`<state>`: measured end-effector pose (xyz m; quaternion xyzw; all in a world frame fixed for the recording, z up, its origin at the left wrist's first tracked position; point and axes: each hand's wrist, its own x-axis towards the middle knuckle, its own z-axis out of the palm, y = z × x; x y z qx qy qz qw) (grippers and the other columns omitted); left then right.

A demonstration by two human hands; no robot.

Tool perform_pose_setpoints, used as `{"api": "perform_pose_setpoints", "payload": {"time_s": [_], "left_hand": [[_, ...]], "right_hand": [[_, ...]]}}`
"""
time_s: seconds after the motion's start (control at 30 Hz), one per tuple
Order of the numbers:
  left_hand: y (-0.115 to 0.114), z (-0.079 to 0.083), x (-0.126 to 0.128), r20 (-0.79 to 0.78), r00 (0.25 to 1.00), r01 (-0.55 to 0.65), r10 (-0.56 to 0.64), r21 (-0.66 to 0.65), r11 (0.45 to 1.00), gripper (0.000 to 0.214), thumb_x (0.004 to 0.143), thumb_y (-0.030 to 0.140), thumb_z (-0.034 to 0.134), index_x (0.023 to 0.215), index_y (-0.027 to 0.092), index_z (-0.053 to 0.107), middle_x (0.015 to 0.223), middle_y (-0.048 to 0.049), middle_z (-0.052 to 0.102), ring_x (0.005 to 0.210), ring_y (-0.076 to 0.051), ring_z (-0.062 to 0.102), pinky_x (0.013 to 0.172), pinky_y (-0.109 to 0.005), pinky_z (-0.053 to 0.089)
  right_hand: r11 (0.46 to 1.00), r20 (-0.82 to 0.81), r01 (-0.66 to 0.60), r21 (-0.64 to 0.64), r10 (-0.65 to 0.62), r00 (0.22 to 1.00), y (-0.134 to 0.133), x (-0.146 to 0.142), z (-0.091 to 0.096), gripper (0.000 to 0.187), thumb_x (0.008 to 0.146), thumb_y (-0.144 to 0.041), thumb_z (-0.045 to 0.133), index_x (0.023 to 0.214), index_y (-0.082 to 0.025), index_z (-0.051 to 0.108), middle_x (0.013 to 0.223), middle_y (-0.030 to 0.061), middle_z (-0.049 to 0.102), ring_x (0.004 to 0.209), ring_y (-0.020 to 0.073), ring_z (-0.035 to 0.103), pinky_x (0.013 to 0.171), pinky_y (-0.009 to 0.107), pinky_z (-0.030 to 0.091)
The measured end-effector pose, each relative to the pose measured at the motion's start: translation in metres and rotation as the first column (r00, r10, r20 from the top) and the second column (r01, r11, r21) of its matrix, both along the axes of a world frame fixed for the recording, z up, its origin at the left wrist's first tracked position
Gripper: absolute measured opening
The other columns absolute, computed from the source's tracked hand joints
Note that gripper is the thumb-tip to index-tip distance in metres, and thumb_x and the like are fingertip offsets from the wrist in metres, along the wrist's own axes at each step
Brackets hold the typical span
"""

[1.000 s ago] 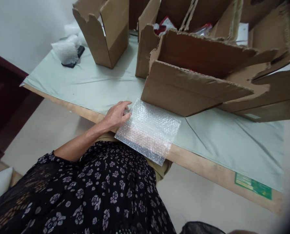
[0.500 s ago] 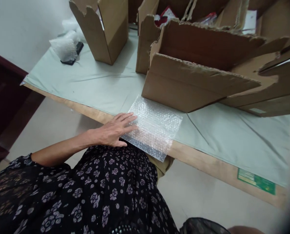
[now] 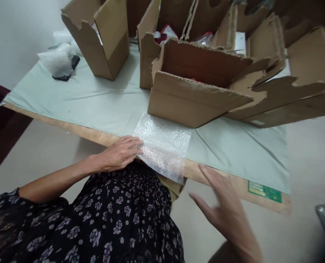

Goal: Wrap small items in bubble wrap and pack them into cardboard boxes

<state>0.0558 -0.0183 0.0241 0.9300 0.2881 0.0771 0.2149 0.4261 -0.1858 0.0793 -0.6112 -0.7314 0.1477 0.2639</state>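
A sheet of clear bubble wrap [image 3: 165, 140] lies across the table's front edge, its near part hanging over. At its left edge my left hand [image 3: 121, 153] is closed, fingers close together over the wrap and the thumb hidden. My right hand [image 3: 225, 204], a little blurred, is open to the right of the sheet and apart from it, thumb and fingers spread, holding nothing. Just behind the bubble wrap stands an open cardboard box [image 3: 189, 98], its front panel leaning outward.
More open cardboard boxes stand behind and to the right, some holding red and white items. A separate cardboard box [image 3: 104, 47] is at the back left. Crumpled bubble wrap [image 3: 57, 60] rests near a black object [image 3: 66, 73]. A green label [image 3: 264, 191] marks the table's wooden edge.
My right hand has come into view from the lower right. The fingers of my left hand have drawn together at the wrap's edge, and the near edge of the wrap now curves. The view has shifted.
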Motion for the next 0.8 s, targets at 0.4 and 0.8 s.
{"api": "perform_pose_setpoints", "payload": {"time_s": [0.4,0.8], "left_hand": [[0.014,0.033,0.006,0.17,0.978,-0.047,0.119,-0.375,0.926,0.027,0.096,0.035,0.06,0.117,0.022,0.07,0.117,-0.0069,0.077,0.111,-0.025,0.071,0.099,-0.043,0.055],[0.02,0.01,0.031,0.098,0.811,-0.481,0.576,-0.448,0.753,0.022,0.091,0.036,0.055,0.076,0.02,0.06,0.066,0.0032,0.06,0.062,-0.012,0.053,0.061,-0.026,0.043]], "right_hand": [[0.989,-0.271,0.095,0.116,-0.06,0.961,0.068,-0.045,-0.071,0.014,0.096,-0.025,0.066,0.106,-0.026,0.075,0.1,0.0047,0.08,0.094,0.0243,0.075,0.086,0.042,0.06],[0.908,-0.212,0.411,0.083,-0.387,0.897,0.078,-0.053,-0.086,0.022,0.096,-0.041,0.064,0.086,-0.022,0.068,0.086,0.005,0.075,0.087,0.0239,0.069,0.083,0.04,0.055]]}}
